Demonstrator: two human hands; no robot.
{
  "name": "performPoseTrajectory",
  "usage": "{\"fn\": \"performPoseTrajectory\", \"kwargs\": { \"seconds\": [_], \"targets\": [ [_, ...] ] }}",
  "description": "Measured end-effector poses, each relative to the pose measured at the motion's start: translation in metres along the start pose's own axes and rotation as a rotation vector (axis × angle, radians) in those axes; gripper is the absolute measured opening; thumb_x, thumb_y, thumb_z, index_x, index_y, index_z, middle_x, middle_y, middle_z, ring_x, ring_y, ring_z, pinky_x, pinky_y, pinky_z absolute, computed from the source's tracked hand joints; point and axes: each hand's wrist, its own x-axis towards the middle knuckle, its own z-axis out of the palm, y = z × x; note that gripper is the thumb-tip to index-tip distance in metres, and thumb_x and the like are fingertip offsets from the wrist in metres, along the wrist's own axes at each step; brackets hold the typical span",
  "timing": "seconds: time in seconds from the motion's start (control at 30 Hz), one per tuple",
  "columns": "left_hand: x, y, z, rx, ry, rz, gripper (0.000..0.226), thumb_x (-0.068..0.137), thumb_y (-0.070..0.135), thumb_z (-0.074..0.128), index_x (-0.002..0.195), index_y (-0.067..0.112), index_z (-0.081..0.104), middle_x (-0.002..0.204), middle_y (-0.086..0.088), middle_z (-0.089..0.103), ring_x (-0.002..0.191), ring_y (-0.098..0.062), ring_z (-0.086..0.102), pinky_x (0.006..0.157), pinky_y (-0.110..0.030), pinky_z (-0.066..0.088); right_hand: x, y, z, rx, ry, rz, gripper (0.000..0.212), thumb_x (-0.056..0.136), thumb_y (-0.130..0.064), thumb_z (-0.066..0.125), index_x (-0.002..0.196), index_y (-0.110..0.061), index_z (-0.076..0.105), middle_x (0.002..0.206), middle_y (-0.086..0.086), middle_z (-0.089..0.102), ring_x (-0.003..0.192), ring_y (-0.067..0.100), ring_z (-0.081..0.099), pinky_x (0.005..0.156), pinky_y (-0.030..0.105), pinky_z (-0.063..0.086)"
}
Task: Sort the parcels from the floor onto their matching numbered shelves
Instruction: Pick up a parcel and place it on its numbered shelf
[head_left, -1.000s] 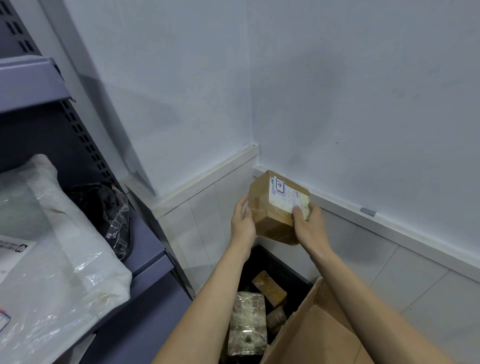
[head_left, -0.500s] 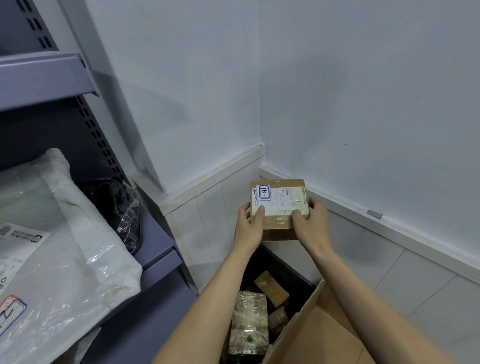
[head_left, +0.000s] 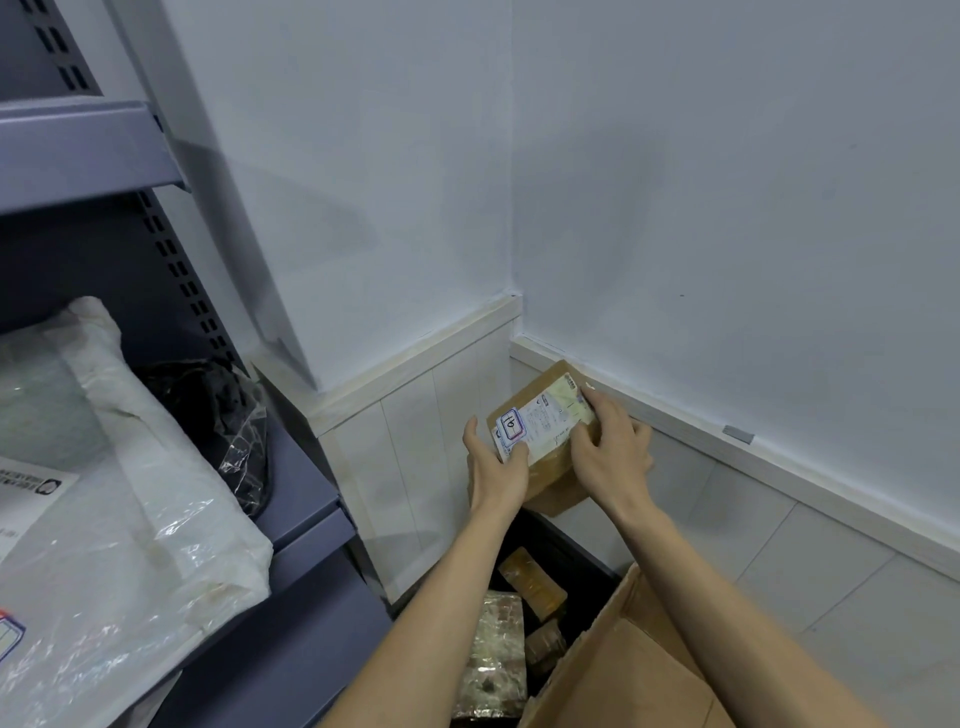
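Note:
I hold a small brown cardboard parcel (head_left: 550, 457) in front of the tiled wall corner, its white label facing me with a handwritten number in a red and blue box. My left hand (head_left: 496, 467) grips its left end, thumb on the label. My right hand (head_left: 610, 449) grips its right end, fingers curled over the label's edge. Below my arms several wrapped parcels (head_left: 496, 649) lie on the dark floor. A grey metal shelf (head_left: 306, 499) stands at the left.
On the shelf lie a large white plastic-bag parcel (head_left: 130, 509) with labels and a black bagged item (head_left: 218, 410). A higher shelf board (head_left: 88, 156) juts out at the upper left. An open cardboard box (head_left: 623, 670) sits at the bottom right. Walls close the corner.
The parcel has been turned in my hands so its label tilts, and it sits lower and more to the right. The view has shifted left, showing more of the shelf.

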Motion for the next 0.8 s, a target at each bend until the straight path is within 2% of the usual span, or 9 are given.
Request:
{"fn": "performPoseTrajectory", "kwargs": {
  "seconds": [0.2,0.27,0.33,0.4,0.47,0.57,0.63,0.7,0.8],
  "targets": [
    [-0.001,-0.001,-0.003,0.015,-0.042,0.059,0.085,0.09,0.038,0.063,0.148,0.05,0.002,0.131,-0.007,0.045,0.101,-0.018,0.061,0.077,-0.026,0.057,0.009,0.005,-0.009,0.027,-0.02,-0.052,0.048,0.096,-0.006,0.045,0.136,-0.031,0.051,0.133,-0.008,0.054,0.109,0.012,0.031,0.106,0.042,0.029],
    [-0.004,0.004,-0.009,0.082,-0.082,0.078,0.076,0.088,0.047,0.066,0.144,0.049,0.015,0.124,-0.001,0.031,0.094,-0.007,0.053,0.069,-0.012,0.049,0.014,0.007,-0.014,0.05,-0.049,-0.048,0.048,0.093,-0.005,0.046,0.13,-0.034,0.056,0.125,-0.007,0.057,0.108,0.012,0.036,0.105,0.045,0.034],
    [-0.001,0.006,-0.012,0.143,-0.099,0.132,0.061,0.083,0.053,0.07,0.132,0.04,0.036,0.121,0.001,0.027,0.098,-0.004,0.047,0.08,-0.012,0.046,0.015,0.007,-0.017,0.104,-0.094,-0.037,0.046,0.088,-0.012,0.046,0.118,-0.045,0.059,0.121,-0.007,0.058,0.112,0.014,0.046,0.101,0.048,0.042],
    [0.002,0.004,-0.014,0.108,-0.135,0.159,0.05,0.079,0.051,0.075,0.116,0.03,0.049,0.127,0.001,0.043,0.1,-0.007,0.058,0.084,-0.021,0.053,0.014,0.007,-0.018,0.129,-0.096,-0.01,0.041,0.089,-0.013,0.048,0.114,-0.044,0.059,0.122,-0.003,0.058,0.116,0.016,0.05,0.1,0.044,0.045],
    [0.003,0.001,-0.015,0.006,-0.161,0.108,0.044,0.08,0.045,0.077,0.11,0.024,0.053,0.117,-0.002,0.064,0.089,-0.01,0.069,0.072,-0.026,0.059,0.012,0.007,-0.018,0.123,-0.037,0.009,0.032,0.093,-0.013,0.056,0.122,-0.026,0.057,0.128,0.0,0.054,0.123,0.018,0.047,0.102,0.035,0.042],
    [-0.001,-0.002,-0.013,-0.03,-0.029,0.077,0.04,0.082,0.039,0.076,0.107,0.021,0.05,0.099,0.003,0.068,0.077,-0.008,0.07,0.061,-0.022,0.057,0.007,0.007,-0.013,0.05,0.031,0.086,0.05,0.093,-0.026,0.062,0.137,-0.012,0.043,0.14,0.006,0.039,0.134,0.022,0.031,0.105,0.027,0.028],
    [-0.005,0.0,-0.009,-0.104,0.057,0.039,0.037,0.086,0.034,0.073,0.105,0.018,0.046,0.092,0.006,0.064,0.074,-0.005,0.067,0.055,-0.017,0.054,0.0,0.008,-0.001,0.079,-0.016,0.187,0.065,0.095,-0.039,0.057,0.146,-0.008,0.031,0.148,0.011,0.031,0.139,0.027,0.027,0.112,0.036,0.026],
    [-0.008,0.005,-0.005,-0.144,0.077,0.022,0.037,0.089,0.034,0.069,0.108,0.016,0.042,0.091,0.007,0.062,0.074,-0.005,0.065,0.052,-0.014,0.052,-0.008,0.009,0.014,0.133,-0.073,0.208,0.073,0.092,-0.056,0.05,0.147,-0.012,0.032,0.145,0.008,0.04,0.136,0.029,0.038,0.113,0.043,0.034],
    [-0.014,0.012,-0.009,0.061,0.078,0.08,0.039,0.091,0.05,0.061,0.109,0.024,0.038,0.099,0.007,0.063,0.075,-0.003,0.063,0.051,-0.01,0.043,-0.009,0.022,0.029,0.178,-0.068,0.209,0.078,0.08,-0.068,0.047,0.139,-0.018,0.038,0.131,0.002,0.055,0.118,0.022,0.055,0.098,0.048,0.05]
  ]
}}
